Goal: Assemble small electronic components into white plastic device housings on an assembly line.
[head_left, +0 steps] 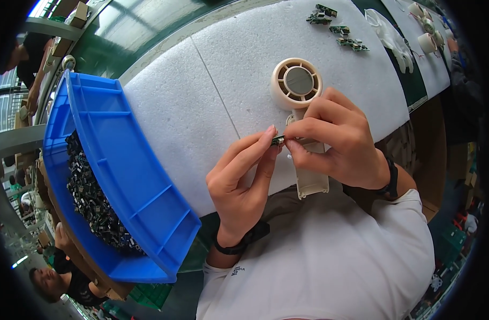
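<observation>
A: What are the hands doing?

B: Both are working narrow. The left hand (242, 173) is pinching a small, flat, green circuit board (277, 140) between thumb and fingertips, and the right hand (338, 138) is closing thumb and forefinger on its right end. So the board is sitting right between the fingertips.

A: Is any writing showing on it?

B: It's looking too small to read. Small dark lettering (238, 271) is showing on the white short-sleeved shirt (319, 256), below the left hand, and it's lying turned around from this view.

A: What's lying nearby?

B: A round, cream plastic fan head with a grey central disc (299, 81) is resting just beyond the right hand, and a cream plastic handle shell (312, 184) is showing beneath that hand. All this is happening over a white foam-covered worktop (170, 96).

A: And farther out?

B: Green circuit boards in a loose cluster (353, 44) are lying well beyond the right hand, with a white cloth glove (388, 37) to their right. Left of the left hand, a blue ribbed plastic bin (143, 165) is holding a heap of small dark parts (97, 200).
</observation>
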Tool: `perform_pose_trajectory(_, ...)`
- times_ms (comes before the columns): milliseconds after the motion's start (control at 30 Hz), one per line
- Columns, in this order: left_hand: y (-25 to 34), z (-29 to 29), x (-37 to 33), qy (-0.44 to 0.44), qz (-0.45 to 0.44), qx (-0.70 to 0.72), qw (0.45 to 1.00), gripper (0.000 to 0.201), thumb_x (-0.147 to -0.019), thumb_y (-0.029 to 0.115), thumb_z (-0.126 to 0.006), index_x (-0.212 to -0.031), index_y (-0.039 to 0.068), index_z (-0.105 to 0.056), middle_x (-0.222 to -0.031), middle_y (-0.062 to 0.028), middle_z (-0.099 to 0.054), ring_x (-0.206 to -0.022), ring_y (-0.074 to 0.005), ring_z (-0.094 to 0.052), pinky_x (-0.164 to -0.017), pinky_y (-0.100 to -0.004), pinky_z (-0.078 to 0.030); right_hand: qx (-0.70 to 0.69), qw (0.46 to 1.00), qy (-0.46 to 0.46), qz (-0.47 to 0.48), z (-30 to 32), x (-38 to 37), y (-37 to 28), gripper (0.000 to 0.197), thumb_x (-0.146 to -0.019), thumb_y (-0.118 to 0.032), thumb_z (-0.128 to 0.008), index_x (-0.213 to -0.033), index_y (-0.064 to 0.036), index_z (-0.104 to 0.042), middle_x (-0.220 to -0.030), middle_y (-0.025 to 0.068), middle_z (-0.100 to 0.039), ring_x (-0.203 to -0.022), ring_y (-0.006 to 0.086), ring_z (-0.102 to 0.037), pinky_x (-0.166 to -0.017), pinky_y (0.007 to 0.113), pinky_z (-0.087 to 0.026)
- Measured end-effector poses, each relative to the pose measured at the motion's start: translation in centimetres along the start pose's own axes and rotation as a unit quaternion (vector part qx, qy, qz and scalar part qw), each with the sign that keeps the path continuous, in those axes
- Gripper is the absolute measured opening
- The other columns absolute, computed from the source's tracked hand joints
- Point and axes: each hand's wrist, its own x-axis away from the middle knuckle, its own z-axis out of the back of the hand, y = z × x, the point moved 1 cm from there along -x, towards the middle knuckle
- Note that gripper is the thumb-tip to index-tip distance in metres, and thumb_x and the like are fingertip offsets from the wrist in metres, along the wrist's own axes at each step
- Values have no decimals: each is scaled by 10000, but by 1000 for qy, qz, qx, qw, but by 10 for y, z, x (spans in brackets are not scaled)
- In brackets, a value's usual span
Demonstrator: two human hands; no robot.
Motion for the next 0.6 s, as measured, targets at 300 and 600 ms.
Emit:
perform_pose_trajectory(300,-1,-9,12,77,-79,-145,983,402,-836,-194,-697,-1204,-34,-724,-1102,-188,-723,-960,-229,-729,-821,-305,-598,-35,996,42,-66,-15,9,-13,186,-720,16,-787,-891,-52,-762,-663,-3,-525,-634,140,-479,-533,279,-380)
perform_pose_trajectory(600,-2,-22,15,110,-189,-281,934,450,-821,-220,-679,-1236,-48,-705,-1122,-209,-692,-932,-249,-730,-794,-308,-613,-145,984,25,-103,-14,14,-9,208,-752,39,-754,-947,-30,-770,-668,-3,-531,-631,113,-466,-534,258,-353)
